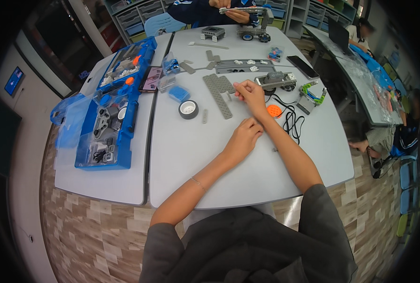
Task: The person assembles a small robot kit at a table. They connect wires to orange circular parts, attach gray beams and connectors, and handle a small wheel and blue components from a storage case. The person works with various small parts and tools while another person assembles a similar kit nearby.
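One small orange piece pinched in the right hand.

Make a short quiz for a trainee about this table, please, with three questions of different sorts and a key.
1. True or false: the right hand rests on the blue parts case.
2. Which lies closest to the right hand? A) orange gear B) black phone C) grey wheel
3. Fill in: the left hand lies on the ____ table.

Key: 1 false; 2 A; 3 grey.
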`<state>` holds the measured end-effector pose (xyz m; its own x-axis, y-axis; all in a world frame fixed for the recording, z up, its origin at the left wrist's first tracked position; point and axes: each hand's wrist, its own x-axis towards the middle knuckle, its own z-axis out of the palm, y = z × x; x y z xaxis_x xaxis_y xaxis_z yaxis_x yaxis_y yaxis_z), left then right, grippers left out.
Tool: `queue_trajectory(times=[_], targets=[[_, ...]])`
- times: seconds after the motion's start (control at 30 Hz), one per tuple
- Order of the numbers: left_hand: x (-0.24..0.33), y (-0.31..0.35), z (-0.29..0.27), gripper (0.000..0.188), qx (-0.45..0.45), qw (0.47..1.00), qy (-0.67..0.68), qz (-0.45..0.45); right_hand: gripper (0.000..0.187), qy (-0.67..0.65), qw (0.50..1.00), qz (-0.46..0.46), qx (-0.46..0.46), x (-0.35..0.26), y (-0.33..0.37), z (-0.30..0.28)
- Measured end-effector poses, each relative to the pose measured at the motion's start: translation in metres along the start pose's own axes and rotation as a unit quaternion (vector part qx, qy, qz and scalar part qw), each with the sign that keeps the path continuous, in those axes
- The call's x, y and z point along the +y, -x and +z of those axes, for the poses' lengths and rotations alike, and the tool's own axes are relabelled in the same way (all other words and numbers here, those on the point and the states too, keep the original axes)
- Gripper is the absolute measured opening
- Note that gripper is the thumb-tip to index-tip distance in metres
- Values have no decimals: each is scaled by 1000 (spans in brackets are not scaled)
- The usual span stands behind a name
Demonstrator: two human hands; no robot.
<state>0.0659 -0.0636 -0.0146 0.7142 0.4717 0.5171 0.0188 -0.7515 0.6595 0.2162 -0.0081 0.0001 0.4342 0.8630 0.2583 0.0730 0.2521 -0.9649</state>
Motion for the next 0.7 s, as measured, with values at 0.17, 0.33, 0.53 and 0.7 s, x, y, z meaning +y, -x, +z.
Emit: queue_trajectory(times=[0.17, 0.33, 0.53, 0.7], targets=[[1, 6, -19, 8, 9, 995, -94, 27, 27, 17, 1000, 2, -5, -1, 2, 1], [-16, -14, -58, 12, 37, 991, -121, 50, 27, 16, 1000, 8, -18, 1, 3, 1], [-87, -98, -124, 12, 129, 985, -111, -30, 26, 59, 998, -16, -30, 0, 5, 8], [-147, -155, -116, 14, 120, 981, -119, -95, 26, 140, 986, -73, -48, -8, 15, 15]])
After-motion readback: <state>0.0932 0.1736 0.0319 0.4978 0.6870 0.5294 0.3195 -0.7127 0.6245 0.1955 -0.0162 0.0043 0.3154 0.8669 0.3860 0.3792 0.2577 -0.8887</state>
